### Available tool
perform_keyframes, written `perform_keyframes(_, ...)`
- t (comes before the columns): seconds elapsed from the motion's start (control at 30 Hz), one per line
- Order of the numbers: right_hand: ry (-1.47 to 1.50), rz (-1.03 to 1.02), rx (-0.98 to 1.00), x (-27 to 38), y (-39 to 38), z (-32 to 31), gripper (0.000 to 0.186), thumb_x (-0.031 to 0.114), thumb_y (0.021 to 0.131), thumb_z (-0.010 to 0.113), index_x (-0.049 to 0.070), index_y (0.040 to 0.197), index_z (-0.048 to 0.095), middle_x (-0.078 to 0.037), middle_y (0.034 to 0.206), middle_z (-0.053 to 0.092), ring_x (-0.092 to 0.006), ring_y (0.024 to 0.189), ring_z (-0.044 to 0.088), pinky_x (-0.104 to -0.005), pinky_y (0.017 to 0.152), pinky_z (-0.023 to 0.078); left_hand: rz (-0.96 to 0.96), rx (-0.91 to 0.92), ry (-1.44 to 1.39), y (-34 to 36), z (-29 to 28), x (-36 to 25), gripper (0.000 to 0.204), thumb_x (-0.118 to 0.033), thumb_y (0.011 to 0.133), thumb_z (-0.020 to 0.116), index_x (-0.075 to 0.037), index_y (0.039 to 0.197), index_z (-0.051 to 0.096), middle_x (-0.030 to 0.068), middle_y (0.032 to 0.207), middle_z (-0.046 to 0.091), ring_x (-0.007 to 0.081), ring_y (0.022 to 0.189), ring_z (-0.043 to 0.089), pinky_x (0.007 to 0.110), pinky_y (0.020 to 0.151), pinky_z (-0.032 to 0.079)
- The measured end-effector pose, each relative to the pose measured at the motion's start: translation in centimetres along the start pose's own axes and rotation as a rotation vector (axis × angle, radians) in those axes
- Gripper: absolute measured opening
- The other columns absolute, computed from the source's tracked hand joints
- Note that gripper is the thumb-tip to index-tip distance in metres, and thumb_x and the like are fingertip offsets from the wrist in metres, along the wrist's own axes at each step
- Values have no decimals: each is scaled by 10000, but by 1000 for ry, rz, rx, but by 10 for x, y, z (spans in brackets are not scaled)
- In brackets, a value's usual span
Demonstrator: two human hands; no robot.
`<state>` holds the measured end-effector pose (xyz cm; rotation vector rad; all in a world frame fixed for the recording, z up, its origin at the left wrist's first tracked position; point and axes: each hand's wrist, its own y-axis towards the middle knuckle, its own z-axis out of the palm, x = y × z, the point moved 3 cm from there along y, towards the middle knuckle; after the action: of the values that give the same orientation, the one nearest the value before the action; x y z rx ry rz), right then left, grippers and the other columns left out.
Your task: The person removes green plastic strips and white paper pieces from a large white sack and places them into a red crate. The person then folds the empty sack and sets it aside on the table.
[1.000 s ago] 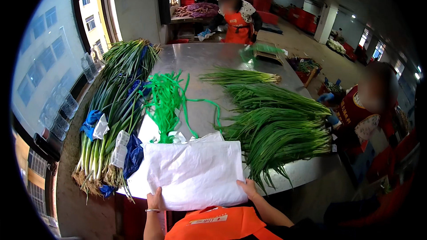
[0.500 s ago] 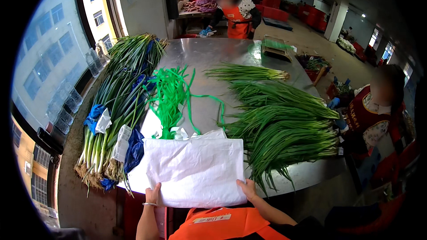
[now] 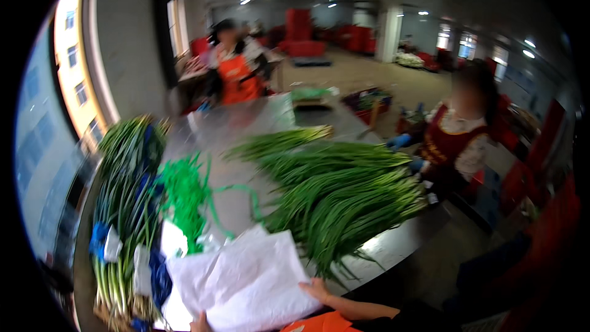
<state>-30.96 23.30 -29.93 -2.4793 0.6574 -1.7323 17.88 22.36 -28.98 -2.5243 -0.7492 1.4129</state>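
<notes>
A folded white cloth-like sheet [image 3: 246, 276] lies over the near edge of the metal table. My right hand [image 3: 316, 290] grips its right edge, the thumb on top. At the sheet's lower left corner only a little of my left hand [image 3: 200, 322] shows, pinching the edge; the rest of it is cut off by the picture's rim. Just beyond the sheet is a heap of green plastic strips [image 3: 186, 200]. Long green leafy stalks [image 3: 344, 203], like garlic chives, lie in bunches to the right of it.
Scallions with roots [image 3: 123, 209] are piled along the left side, by the window. The metal table [image 3: 236, 114] stretches away. A co-worker in a dark red apron [image 3: 452, 141] stands at the right side, another in an orange apron [image 3: 238, 80] at the far end.
The view has swung right and tilted up, so the table sits lower and further left. Both hands keep hold of the white sheet, which now looks slanted.
</notes>
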Motion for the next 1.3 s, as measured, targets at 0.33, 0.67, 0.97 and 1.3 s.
perform_keyframes(0.33, 24, -15, -40, -10, 0, -18, 419, 360, 729, 677, -27, 883, 635, -117, 782, 655, -169, 698, 613, -321, 643, 480, -89, 40, -221, -44, 13, -89, 839, -422, 727, 696, 255, 1119, 391, 284, 1094, 532, 290, 980, 546, 343, 849, 442)
perform_keyframes(0.67, 250, 33, 50, 3, -11, -7, 279, 238, 765, 673, -19, 864, 626, -61, 769, 646, -112, 652, 573, -273, 586, 463, -101, -16, -136, -32, 2, -56, 805, -431, 717, 696, 234, 1098, 450, 266, 1069, 564, 272, 971, 564, 342, 823, 450)
perform_keyframes(0.97, 300, 94, 87, 19, -15, -18, 280, 230, 775, 670, -28, 875, 627, -51, 769, 634, -110, 630, 559, -266, 575, 446, -113, -36, -194, -32, 7, -56, 763, -388, 730, 701, 243, 1079, 453, 270, 1065, 560, 288, 981, 564, 327, 826, 453)
perform_keyframes(1.3, 293, 106, 92, 9, -10, -13, 287, 217, 771, 670, -33, 902, 615, -63, 775, 631, -112, 648, 570, -266, 582, 458, -63, -50, -237, -14, 7, -30, 747, -396, 712, 725, 229, 1046, 488, 239, 1017, 583, 265, 930, 570, 329, 806, 450)
